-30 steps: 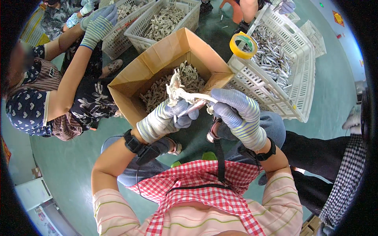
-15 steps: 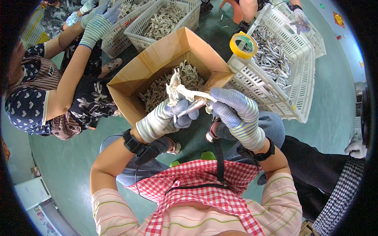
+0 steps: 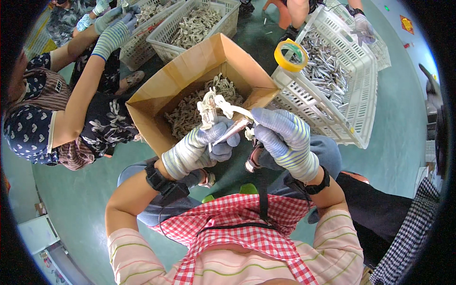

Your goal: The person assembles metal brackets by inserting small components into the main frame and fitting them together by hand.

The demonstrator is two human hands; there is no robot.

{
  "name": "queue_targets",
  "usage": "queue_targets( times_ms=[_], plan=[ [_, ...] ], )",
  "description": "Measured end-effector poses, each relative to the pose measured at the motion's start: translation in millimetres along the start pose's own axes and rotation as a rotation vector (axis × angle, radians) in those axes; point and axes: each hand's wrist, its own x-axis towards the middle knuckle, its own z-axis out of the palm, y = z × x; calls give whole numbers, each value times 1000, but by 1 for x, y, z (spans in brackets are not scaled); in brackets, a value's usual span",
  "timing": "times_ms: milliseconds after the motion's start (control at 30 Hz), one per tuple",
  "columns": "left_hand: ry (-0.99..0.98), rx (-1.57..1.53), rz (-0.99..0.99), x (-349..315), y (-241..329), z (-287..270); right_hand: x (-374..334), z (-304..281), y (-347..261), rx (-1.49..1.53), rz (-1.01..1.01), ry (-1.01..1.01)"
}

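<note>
Both my hands wear striped knit gloves and meet over the near side of an open cardboard box (image 3: 249,71). My left hand (image 3: 192,152) is closed, its thumb and fingers pinching a silvery, tapered metal piece (image 3: 232,130). Above that thumb stands a knobbly off-white branched piece (image 3: 207,109) with a curved arm reaching right. The fingers of my right hand (image 3: 287,142) pinch the end of this arm. Whether the white and silvery pieces are joined cannot be made out. Similar pale pieces (image 3: 183,111) lie heaped inside the box.
A white crate (image 3: 304,109) of silvery metal pieces stands to the right, with a yellow tape roll (image 3: 287,63) on its near left corner. Behind the box is a crate (image 3: 164,47) of pale pieces. A gloved co-worker (image 3: 71,118) sits at left; another gloved hand (image 3: 363,26) is at far right.
My hands keep the same grips, and the white piece has tilted slightly. The whole view has shifted a little. At the right edge, a person's gloved hand has moved out of its earlier place.
</note>
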Motion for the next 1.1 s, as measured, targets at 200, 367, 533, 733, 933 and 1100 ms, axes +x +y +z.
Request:
queue_targets(
  times_ms=[200, 367, 533, 733, 933, 1100],
  plan=[
    [-27, -30, -11, -1, -2, 4, -2, 3, 3, -2, -13, 19],
    [-11, -18, 3, 0, -2, 7, -2, 1, 3, 39, 31, -4],
    [28, 2, -6, -1, -3, 3, -1, 1, 7, 3, 10, -20],
    [42, 39, -4, -2, 0, 8, 1, -2, 4, 1, -5, -37],
    [-25, 60, 12, 2, 2, 4, -1, 1, 7, 14, 11, -14],
    [15, 9, 39, 5, 4, 17, 0, 1, 14, 190, 14, 71]
  ],
)
